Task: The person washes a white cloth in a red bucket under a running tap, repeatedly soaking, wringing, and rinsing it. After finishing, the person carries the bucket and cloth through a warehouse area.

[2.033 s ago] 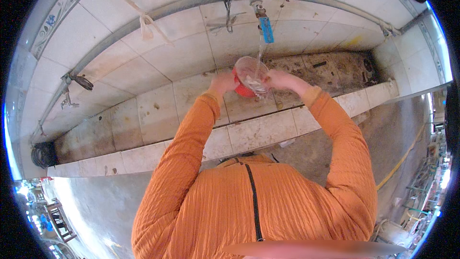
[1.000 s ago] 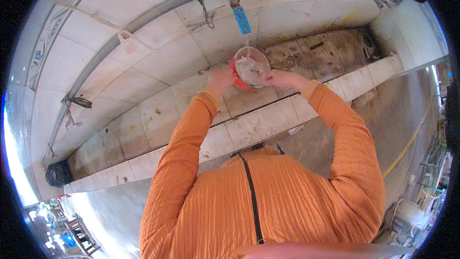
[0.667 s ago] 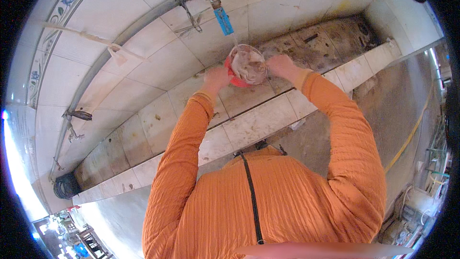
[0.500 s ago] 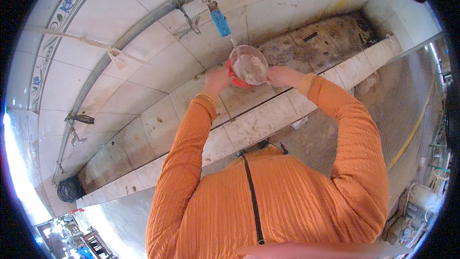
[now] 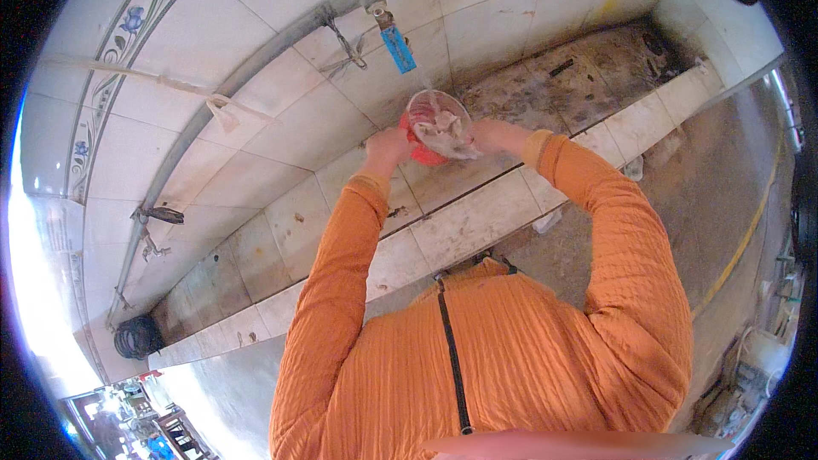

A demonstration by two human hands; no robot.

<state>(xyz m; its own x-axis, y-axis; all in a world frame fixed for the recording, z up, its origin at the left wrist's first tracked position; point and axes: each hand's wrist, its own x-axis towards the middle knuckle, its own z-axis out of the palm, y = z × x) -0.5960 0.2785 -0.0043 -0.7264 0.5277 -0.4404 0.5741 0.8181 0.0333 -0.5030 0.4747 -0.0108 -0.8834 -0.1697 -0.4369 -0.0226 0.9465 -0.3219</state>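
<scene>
Both my hands hold a small red bowl (image 5: 424, 153) under a wall tap (image 5: 394, 43) with a blue lever. A thin stream of water falls from the tap into it. Wet, pale pieces (image 5: 446, 128) lie in the bowl, and some reach its near right rim; their kind is too blurred to name. My left hand (image 5: 388, 148) grips the bowl's left side, fingers closed round the edge. At the right rim, my right hand (image 5: 499, 135) has its fingers closed against the bowl and the pale pieces. Most of its fingertips are hidden.
Below the tap runs a long tiled trough with a stained floor (image 5: 588, 68) and a raised tiled ledge (image 5: 460, 220) in front of me. A grey pipe (image 5: 247, 77) follows the wall, with a second tap (image 5: 153, 243) farther left. A black coil (image 5: 138, 336) sits at the left end.
The pale pieces have shifted toward the bowl's near right rim and now bulge over it. The bowl looks more tilted, and the water stream shows more clearly. Both hands keep their hold.
</scene>
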